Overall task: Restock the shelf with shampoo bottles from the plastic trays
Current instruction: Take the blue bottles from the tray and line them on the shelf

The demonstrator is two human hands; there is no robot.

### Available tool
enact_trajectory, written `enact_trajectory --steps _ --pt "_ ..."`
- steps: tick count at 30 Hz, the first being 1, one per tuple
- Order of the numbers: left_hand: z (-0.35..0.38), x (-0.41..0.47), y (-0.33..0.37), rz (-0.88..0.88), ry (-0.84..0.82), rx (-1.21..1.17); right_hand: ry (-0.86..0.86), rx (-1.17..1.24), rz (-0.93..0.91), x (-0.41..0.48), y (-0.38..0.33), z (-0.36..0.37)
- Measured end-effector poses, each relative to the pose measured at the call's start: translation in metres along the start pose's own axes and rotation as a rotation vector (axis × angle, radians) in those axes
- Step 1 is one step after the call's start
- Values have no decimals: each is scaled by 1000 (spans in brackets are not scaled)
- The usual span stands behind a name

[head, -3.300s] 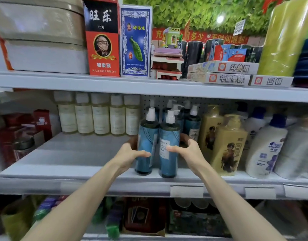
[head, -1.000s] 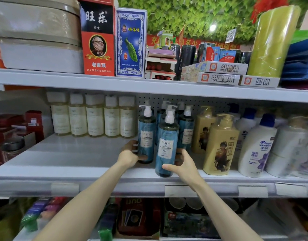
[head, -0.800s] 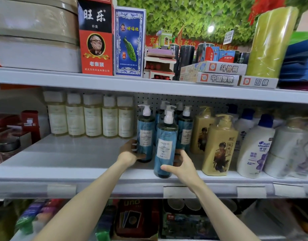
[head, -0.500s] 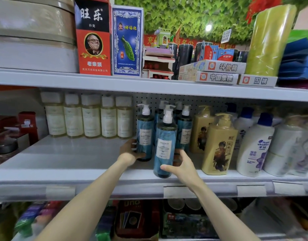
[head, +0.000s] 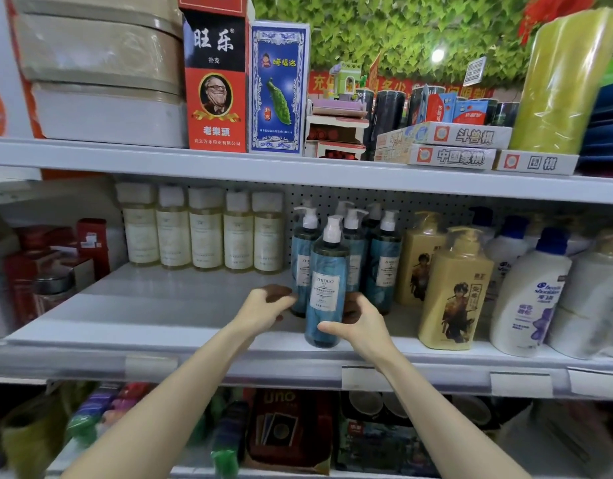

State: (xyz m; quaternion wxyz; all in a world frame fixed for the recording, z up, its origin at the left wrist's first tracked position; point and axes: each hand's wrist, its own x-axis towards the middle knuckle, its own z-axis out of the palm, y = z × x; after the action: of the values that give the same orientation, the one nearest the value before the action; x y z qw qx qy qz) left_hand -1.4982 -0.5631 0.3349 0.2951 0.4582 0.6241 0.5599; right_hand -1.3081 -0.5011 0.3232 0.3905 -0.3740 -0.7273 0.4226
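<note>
The right hand [head: 362, 326] clasps the front blue bottle [head: 327, 288] low down, thumb across its face, upright near the white shelf's [head: 153, 305] front edge; the left hand [head: 267, 305] curls round a second blue bottle [head: 302, 267] at its 11 o'clock; pegboard [head: 436, 205] backs the shelf; a leafy green wall [head: 419, 32] shows at 12 o'clock beyond the upper shelf [head: 229, 167].

I'm reading ZHIDUO on the blue bottle [head: 326, 295], head & shoulders on the white bottle [head: 529, 299] (UNO on a red box [head: 284, 430]).
</note>
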Motion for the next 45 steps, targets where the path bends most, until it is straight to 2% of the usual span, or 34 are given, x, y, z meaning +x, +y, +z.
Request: enact_trajectory --steps 10,15,19,30,45 --pt "-1 -21 -6 16 -125 -2 -116 28 -27 3 0 10" --pt "-7 -15 -26 44 -118 74 -118 58 -32 3 3 9" --pt "-7 -26 -12 72 -119 92 -173 36 -54 4 1 12" --pt "-3 -29 -12 85 -87 66 -172 3 -75 2 2 13" --pt "2 -29 -6 76 -10 185 -250 -23 -31 4 1 8"
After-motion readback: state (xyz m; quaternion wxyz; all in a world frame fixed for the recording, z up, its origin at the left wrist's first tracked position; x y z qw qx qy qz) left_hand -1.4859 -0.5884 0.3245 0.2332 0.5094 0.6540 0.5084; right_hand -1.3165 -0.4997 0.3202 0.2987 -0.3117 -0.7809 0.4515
